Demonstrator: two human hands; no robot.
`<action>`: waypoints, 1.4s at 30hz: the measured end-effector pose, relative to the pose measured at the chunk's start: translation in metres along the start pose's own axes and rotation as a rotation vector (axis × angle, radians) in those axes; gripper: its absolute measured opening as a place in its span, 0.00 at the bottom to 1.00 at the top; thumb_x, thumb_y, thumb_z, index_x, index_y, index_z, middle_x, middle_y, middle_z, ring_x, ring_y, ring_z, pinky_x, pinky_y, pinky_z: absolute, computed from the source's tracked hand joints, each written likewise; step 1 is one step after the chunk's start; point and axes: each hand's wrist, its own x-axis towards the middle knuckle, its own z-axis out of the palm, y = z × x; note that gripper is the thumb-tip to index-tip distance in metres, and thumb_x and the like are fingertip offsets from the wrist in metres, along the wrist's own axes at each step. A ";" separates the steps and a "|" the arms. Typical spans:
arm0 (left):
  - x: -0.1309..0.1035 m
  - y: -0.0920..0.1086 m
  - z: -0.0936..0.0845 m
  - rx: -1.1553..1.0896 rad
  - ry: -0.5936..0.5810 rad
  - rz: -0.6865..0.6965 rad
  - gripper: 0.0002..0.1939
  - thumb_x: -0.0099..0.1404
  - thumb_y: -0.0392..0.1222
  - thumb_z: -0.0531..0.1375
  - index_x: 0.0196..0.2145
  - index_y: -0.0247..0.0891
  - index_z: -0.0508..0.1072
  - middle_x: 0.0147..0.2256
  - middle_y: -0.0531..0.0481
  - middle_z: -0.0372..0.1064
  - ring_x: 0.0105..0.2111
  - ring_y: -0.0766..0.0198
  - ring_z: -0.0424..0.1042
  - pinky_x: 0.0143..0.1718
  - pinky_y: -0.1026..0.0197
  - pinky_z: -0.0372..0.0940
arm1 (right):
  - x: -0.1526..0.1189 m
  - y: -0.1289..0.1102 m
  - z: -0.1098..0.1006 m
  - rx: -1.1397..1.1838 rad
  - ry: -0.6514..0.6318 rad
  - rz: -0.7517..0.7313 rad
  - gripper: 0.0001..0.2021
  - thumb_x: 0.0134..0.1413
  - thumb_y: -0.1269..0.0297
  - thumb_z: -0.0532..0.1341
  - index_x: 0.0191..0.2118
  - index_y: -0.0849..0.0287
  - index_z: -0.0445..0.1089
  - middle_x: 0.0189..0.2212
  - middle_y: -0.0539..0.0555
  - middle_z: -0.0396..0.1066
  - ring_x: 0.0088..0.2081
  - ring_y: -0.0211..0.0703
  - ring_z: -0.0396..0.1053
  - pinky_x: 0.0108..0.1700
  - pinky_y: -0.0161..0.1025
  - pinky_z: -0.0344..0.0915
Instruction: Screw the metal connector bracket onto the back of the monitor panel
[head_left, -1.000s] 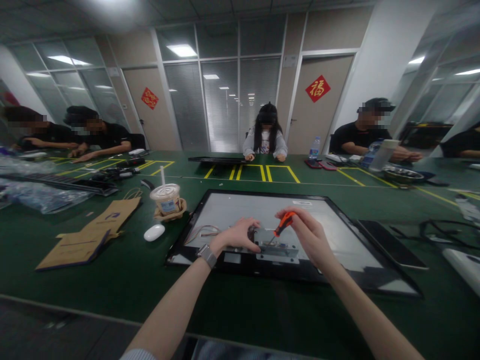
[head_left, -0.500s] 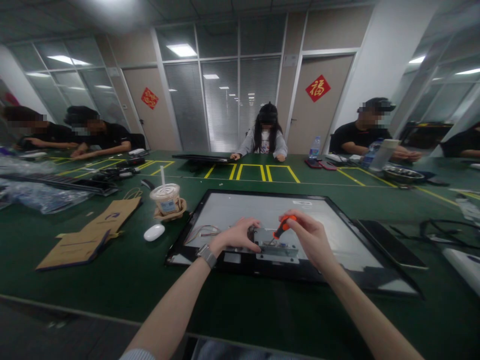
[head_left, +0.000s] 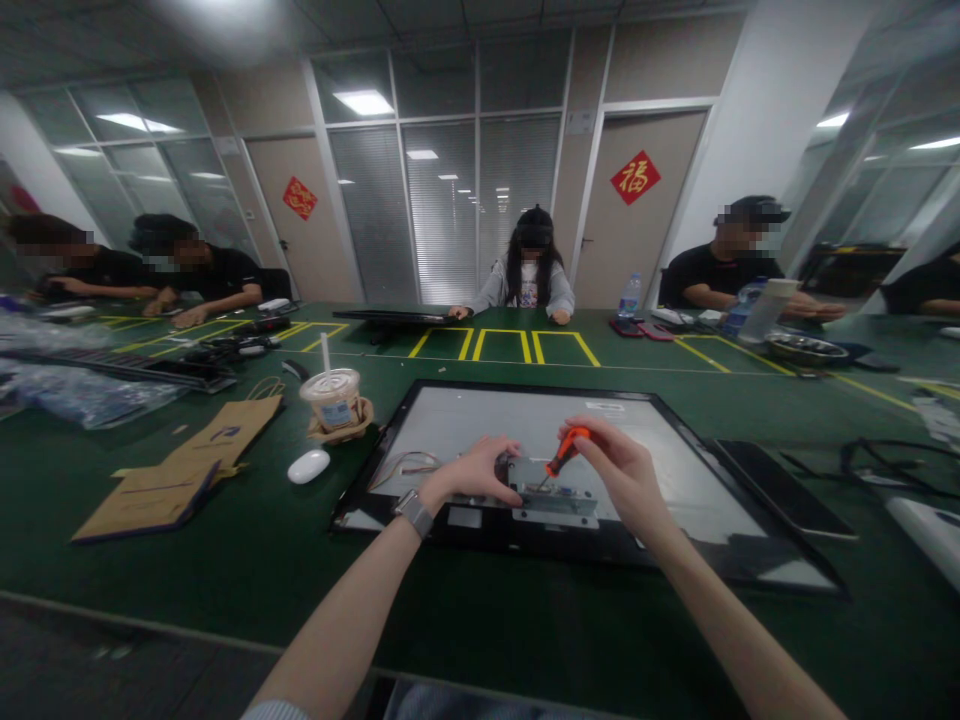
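Note:
My right hand (head_left: 619, 465) grips a screwdriver (head_left: 568, 451) with an orange and black handle. It tilts, and its shaft points down to a metal bracket (head_left: 559, 505) with connectors along it. Thumb and fingers of my left hand (head_left: 484, 470) close round the left end of that bracket; a dark part shows between them. Under both hands lies a flat display panel (head_left: 465, 415) with a black frame and a pale back. Thin wires (head_left: 405, 462) lie on the panel left of my left hand. The screwdriver's tip is too small to make out.
Left of the panel are a drink cup (head_left: 334, 400) with a straw, a white mouse (head_left: 308, 466) and brown paper bags (head_left: 180, 470). A dark slab (head_left: 784, 487) and black cables (head_left: 892, 455) lie to the right. Several people sit across the green table (head_left: 225, 560).
My hands and the screwdriver stay almost in place. Across the table, one person's hand has shifted left along a dark panel, and another person at left has moved an arm.

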 end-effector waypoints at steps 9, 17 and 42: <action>-0.001 0.000 0.001 -0.007 0.019 0.025 0.38 0.47 0.52 0.76 0.52 0.41 0.70 0.62 0.43 0.64 0.63 0.47 0.61 0.66 0.48 0.54 | -0.003 0.002 0.002 -0.060 -0.001 -0.050 0.10 0.63 0.54 0.63 0.42 0.51 0.80 0.36 0.54 0.76 0.37 0.45 0.75 0.40 0.42 0.73; -0.002 0.004 -0.001 -0.004 0.002 -0.007 0.38 0.47 0.53 0.76 0.53 0.41 0.70 0.64 0.43 0.62 0.63 0.45 0.61 0.66 0.47 0.54 | -0.001 0.002 -0.002 0.018 -0.128 -0.032 0.13 0.69 0.54 0.57 0.48 0.50 0.77 0.42 0.55 0.79 0.46 0.50 0.77 0.49 0.49 0.73; 0.000 0.002 0.000 -0.006 0.006 0.020 0.36 0.48 0.49 0.76 0.52 0.40 0.70 0.64 0.42 0.62 0.64 0.46 0.61 0.69 0.43 0.47 | -0.005 0.000 0.004 0.083 -0.059 0.033 0.12 0.63 0.51 0.64 0.39 0.51 0.79 0.44 0.56 0.76 0.49 0.51 0.72 0.52 0.48 0.70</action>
